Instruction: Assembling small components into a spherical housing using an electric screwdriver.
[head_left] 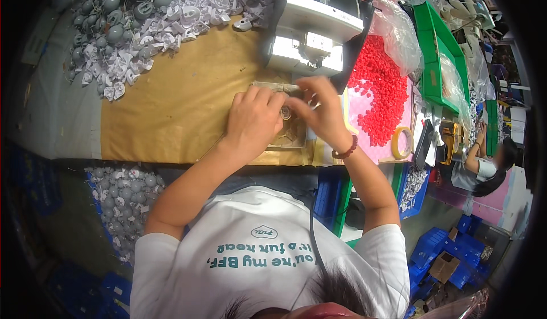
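My left hand rests over a square, pale brown fixture board near the table's front edge. Its fingers are bent and closed on a small part I cannot make out. A small round piece shows on the board beside those fingertips. Just to the right is my right hand, a dark red bead bracelet on its wrist. Its thumb reaches toward the left fingertips and its other fingers curl above the board. Motion blurs them, so their grip is unclear.
A white bench machine stands behind the board. Grey and white plastic parts pile up at the far left. To the right lie red pieces, a yellow tape roll and a green crate. Another person works further right.
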The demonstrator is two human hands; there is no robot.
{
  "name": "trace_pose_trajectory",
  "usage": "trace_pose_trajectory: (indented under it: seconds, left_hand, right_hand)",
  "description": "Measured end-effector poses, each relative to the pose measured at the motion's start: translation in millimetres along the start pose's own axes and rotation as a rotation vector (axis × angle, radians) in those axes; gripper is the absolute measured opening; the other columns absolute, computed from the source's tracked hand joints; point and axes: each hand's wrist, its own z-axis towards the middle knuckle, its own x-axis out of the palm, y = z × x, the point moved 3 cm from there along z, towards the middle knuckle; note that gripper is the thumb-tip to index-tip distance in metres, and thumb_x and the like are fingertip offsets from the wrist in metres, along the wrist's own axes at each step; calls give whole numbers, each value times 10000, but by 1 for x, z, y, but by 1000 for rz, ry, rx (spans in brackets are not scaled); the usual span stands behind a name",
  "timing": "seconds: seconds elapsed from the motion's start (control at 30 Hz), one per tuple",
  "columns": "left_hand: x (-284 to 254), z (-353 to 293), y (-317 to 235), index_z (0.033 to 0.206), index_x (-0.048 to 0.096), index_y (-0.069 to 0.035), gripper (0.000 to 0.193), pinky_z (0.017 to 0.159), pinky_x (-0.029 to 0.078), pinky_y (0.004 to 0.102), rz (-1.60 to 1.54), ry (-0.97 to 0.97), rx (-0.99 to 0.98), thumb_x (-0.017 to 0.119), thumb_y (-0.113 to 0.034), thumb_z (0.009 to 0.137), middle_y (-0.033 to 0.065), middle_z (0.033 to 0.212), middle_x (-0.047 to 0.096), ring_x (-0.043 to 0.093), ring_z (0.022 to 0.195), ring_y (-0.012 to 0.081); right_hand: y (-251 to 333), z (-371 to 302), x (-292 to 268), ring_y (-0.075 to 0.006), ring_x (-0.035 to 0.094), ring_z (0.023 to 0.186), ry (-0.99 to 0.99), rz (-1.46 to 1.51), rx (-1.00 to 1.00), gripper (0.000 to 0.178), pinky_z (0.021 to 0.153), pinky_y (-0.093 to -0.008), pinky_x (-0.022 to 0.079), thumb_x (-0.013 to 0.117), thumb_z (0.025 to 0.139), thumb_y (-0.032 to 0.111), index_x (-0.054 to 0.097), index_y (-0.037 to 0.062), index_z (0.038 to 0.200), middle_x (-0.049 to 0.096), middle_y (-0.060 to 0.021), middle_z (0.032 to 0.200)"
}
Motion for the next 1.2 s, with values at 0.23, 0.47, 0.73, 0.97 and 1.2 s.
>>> trace_pose_trajectory:
  seconds: [0.23,0.47,0.73,0.97,1.2]
  left_hand:
    - [3,3,1,1079,642,-84,350,824,445,394,-38,-26,19,731,-126,743,67,942,582,559,953,263]
    - [2,3,4,1075,640,-79,333,810,437,401,-87,-29,-13,726,-128,757,72,945,587,556,953,268]
    - [3,-2,3,1081,643,-71,339,748,438,407,-133,-20,-45,732,-136,760,84,933,603,600,834,293]
    - [5,-2,5,1064,667,-69,328,699,471,419,-119,-24,-58,739,-146,754,95,973,629,612,781,320]
    - [8,-5,6,1054,635,-74,344,653,466,446,-86,-71,-41,743,-146,736,96,946,611,596,717,340]
  right_hand:
    - [-78,47,-56,-194,589,891,-515,-101,37,422,772,-311,482,687,923,172,517,-18,1259,601,-121,1091]
    - [-35,46,-69,-130,641,808,-698,368,-77,476,712,-271,535,737,858,10,462,-15,1246,638,-68,967]
    - [54,103,-81,-158,642,618,-520,721,-322,317,622,-286,544,694,856,-27,525,-30,1124,657,-74,753]
    - [33,130,-56,-171,643,620,-279,535,14,362,604,-286,525,688,856,36,505,-36,1160,657,-83,731]
    - [63,74,-32,-121,638,630,-257,716,-1,276,558,-260,528,730,795,-37,533,12,982,644,-36,763]
